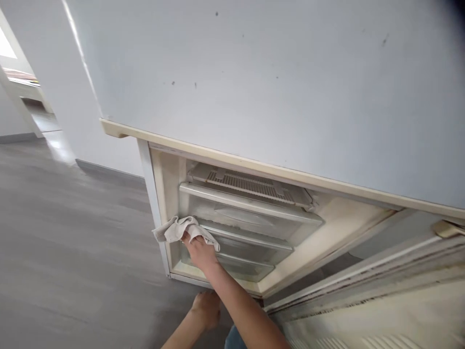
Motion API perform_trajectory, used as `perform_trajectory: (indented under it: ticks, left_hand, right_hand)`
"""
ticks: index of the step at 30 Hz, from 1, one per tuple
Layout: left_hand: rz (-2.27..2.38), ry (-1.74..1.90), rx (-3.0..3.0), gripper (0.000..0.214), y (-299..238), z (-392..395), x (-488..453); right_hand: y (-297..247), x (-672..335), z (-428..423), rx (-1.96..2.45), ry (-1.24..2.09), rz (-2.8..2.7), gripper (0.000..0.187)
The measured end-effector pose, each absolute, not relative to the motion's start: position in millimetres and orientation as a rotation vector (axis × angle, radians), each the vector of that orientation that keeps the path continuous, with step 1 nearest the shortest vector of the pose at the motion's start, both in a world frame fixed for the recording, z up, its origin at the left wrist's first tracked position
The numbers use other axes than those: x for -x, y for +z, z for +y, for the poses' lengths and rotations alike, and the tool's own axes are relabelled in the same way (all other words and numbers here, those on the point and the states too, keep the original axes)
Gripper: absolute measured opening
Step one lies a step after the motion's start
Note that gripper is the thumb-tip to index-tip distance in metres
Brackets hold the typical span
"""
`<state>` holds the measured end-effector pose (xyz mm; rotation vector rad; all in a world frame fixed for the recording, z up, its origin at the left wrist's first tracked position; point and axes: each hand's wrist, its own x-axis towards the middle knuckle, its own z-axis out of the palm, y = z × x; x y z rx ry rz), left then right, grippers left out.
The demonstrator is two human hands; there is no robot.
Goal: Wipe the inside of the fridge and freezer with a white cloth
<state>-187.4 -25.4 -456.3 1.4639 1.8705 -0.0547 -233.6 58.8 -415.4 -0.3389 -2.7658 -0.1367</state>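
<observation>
My right hand (199, 251) is closed on a pale, crumpled cloth (183, 229). The cloth lies against the left side of the open freezer compartment (166, 194), beside the drawer fronts. Clear-fronted drawers (247, 213) are stacked inside, under a slatted tray (250, 184). Lower down, my left hand (208, 308) is curled into a fist in front of the compartment's bottom edge, below my right forearm. Nothing shows in the left hand, and its fingertips are turned out of sight.
A white upper door (269, 97) with small dark specks fills the top of the view. The lower door (363, 310) stands open at right, with stained edges and a handle (448, 229). Grey floor (72, 242) spreads at left, next to a white wall (105, 140).
</observation>
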Motion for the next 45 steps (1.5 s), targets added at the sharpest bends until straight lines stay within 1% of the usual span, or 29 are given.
perform_trajectory:
  ticks: [3, 5, 7, 9, 12, 15, 19, 21, 25, 28, 31, 35, 38, 41, 43, 45]
  left_hand:
    - [1.930, -0.139, -1.447, 0.047, -448.3, -24.8, 199.2]
    - [1.941, -0.131, -1.459, 0.046, -442.3, -24.1, 203.1]
    - [1.944, -0.092, -1.479, 0.047, -436.6, -23.4, 203.8]
    - [1.938, -0.048, -1.498, 0.049, -432.4, -22.6, 202.4]
    - [1.915, -0.002, -1.510, 0.051, -429.7, -21.5, 201.1]
    - [1.913, 0.029, -1.495, 0.050, -431.3, -22.2, 204.9]
    - [1.952, 0.097, -1.448, 0.050, -433.9, -26.2, 213.8]
    - [1.958, 0.201, -1.443, 0.051, -431.7, -27.1, 216.3]
    - [1.905, 0.601, -1.453, 0.026, -419.8, -21.0, 215.3]
    - [1.848, 0.933, -1.395, 0.027, -411.8, -12.3, 213.7]
    - [1.807, 1.175, -1.270, 0.029, -409.0, -5.8, 214.5]
    - [1.724, 1.361, -1.098, 0.028, -408.9, -2.7, 217.8]
    - [1.660, 1.440, -0.904, 0.030, -410.2, -1.3, 220.7]
    - [1.596, 1.469, -0.667, 0.028, -414.6, 0.9, 223.4]
    - [1.570, 1.463, -0.504, 0.026, -420.5, 2.5, 224.2]
    - [1.561, 1.448, -0.336, 0.027, -429.6, 4.0, 223.9]
  right_hand:
    - [-427.1, 188.2, 78.8, 0.418, -0.161, -2.787, 0.045]
    - [-435.8, 149.3, 95.3, 0.475, -0.243, -2.715, 0.035]
    - [-442.1, 111.6, 110.5, 0.596, -0.346, -2.609, 0.030]
    - [-445.7, 82.1, 121.7, 0.726, -0.451, -2.543, 0.028]
    - [-451.4, 58.6, 127.9, 0.728, -0.546, -2.481, 0.026]
    - [-463.0, 50.1, 124.3, 0.725, -0.565, -2.399, 0.026]
    - [-477.7, 34.7, 119.6, 0.864, -0.579, -2.371, 0.025]
    - [-479.4, 24.2, 121.2, 0.924, -0.589, -2.392, 0.023]
    - [-477.5, 7.7, 127.9, 0.980, -0.626, -2.378, 0.021]
    - [-481.7, 0.9, 130.5, 0.994, -0.623, -2.352, 0.020]
    - [-492.1, -4.1, 132.9, 1.033, -0.622, -2.347, 0.023]
    - [-509.1, -5.8, 137.9, 1.120, -0.543, -2.317, 0.032]
    - [-517.6, 1.1, 138.8, 1.213, -0.387, -2.184, 0.045]
    - [-515.8, 14.3, 134.8, 1.227, -0.145, -2.012, 0.055]
    - [-509.9, 22.9, 130.3, 1.180, 0.001, -1.926, 0.059]
    - [-503.7, 27.9, 125.9, 1.167, 0.072, -1.858, 0.059]
